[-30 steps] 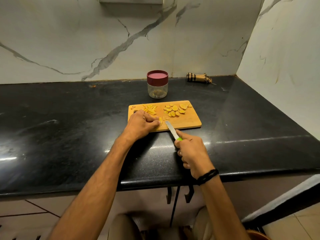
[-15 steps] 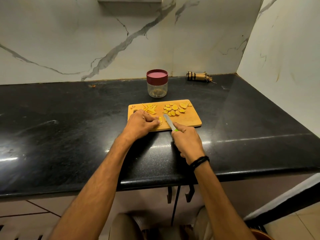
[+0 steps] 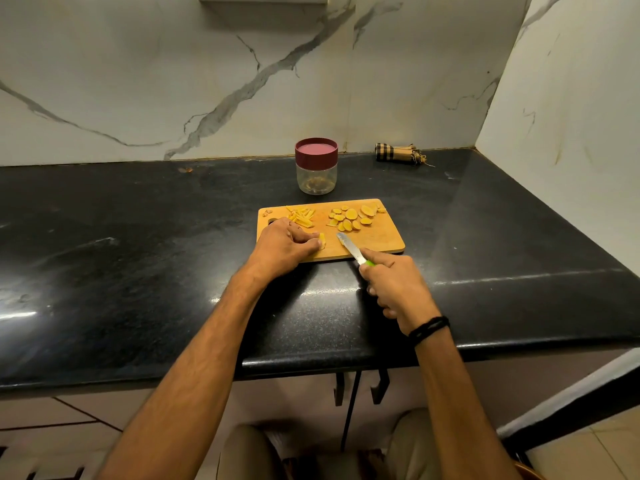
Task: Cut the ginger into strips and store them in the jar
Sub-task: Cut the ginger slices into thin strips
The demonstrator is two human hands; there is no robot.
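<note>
The left hand [image 3: 282, 245] rested on the near left part of the wooden board [image 3: 381, 239]. Its fingers were curled close together, and with the thumb they held a small piece of ginger [image 3: 322, 241] down on the wood. The right hand [image 3: 394, 289] gripped the green handle of a knife [image 3: 349, 247], with all its fingers closed tightly around it. The blade pointed away and to the left over the board, and its tip was just beside the piece of ginger but apart from it. Whether the blade touched the board, I could not tell.

Round slices [image 3: 351, 216] of ginger lay in a loose group on the far right part of the board. A small heap of thin strips [image 3: 301, 216] lay on the far left part, just behind the left hand. The jar [image 3: 316, 176] stood upright on the black counter [image 3: 138, 237], just behind the board, and its dark red lid [image 3: 316, 154] was on it. A rolled checked cloth [image 3: 398, 154] lay by the marble wall [image 3: 173, 81], to the right of the jar and well apart from it. A black band [image 3: 427, 329] was around the right wrist.
</note>
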